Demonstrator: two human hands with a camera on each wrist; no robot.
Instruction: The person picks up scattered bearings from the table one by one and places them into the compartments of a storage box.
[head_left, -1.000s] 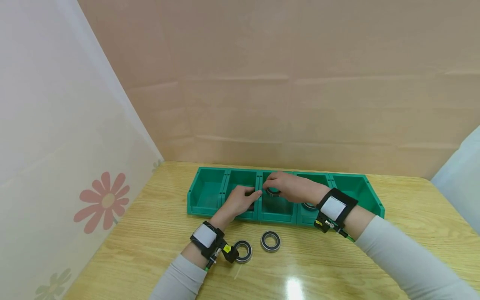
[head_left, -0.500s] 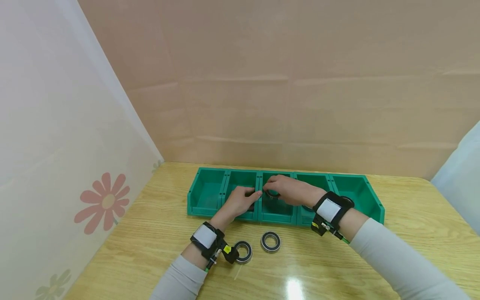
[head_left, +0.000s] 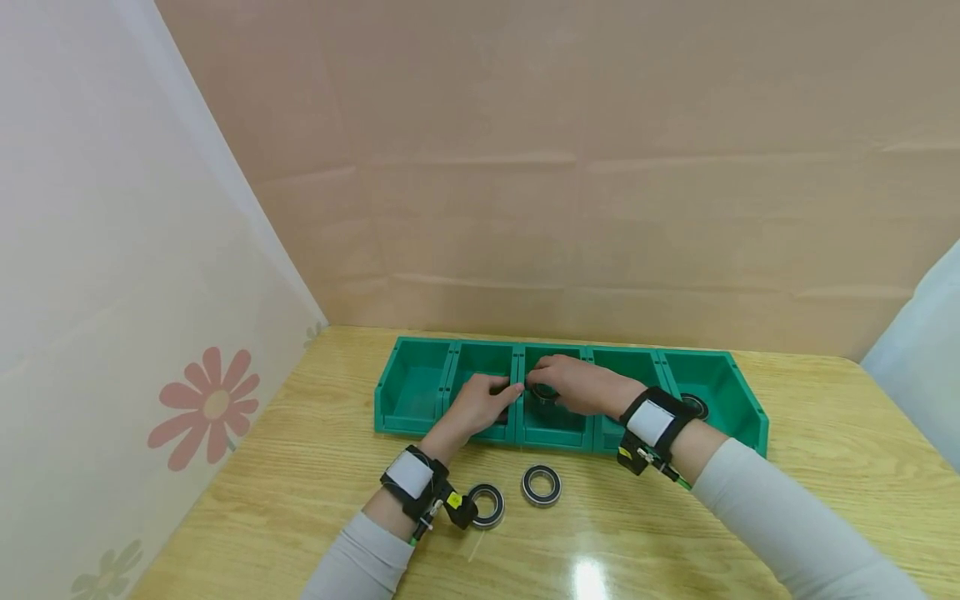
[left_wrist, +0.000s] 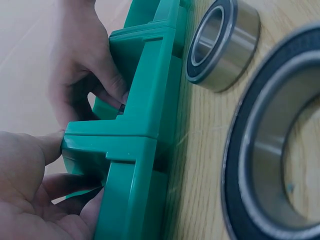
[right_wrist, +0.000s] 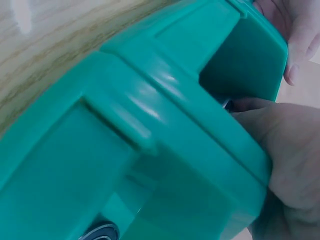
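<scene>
One bearing [head_left: 543, 397] shows in the right hand [head_left: 577, 385] on my head feed, that grip pinching it within the middle bin of the green tray [head_left: 557, 438]. The left hand [head_left: 476, 404] has its thumb at the divider [head_left: 519, 421] and fingers in the next bin; I can't tell whether that grip holds anything. I judge the step to be placing, though lifting out would look alike. If placing, I'd say the next move calls for lowering it clear of the walls, then loosening the fingers. I see another bearing [head_left: 703, 405] in the far right bin and, by the right wrist view, one [right_wrist: 107, 228] in the bin beside the middle. Two more, [head_left: 542, 501] and [head_left: 499, 504], lie flat on the wood-grain worktop [head_left: 300, 483], which catches a glare [head_left: 588, 577]. Beyond, I have a creased brown sheet [head_left: 465, 208] behind and a pale, flower-printed one [head_left: 112, 208] at left.
</scene>
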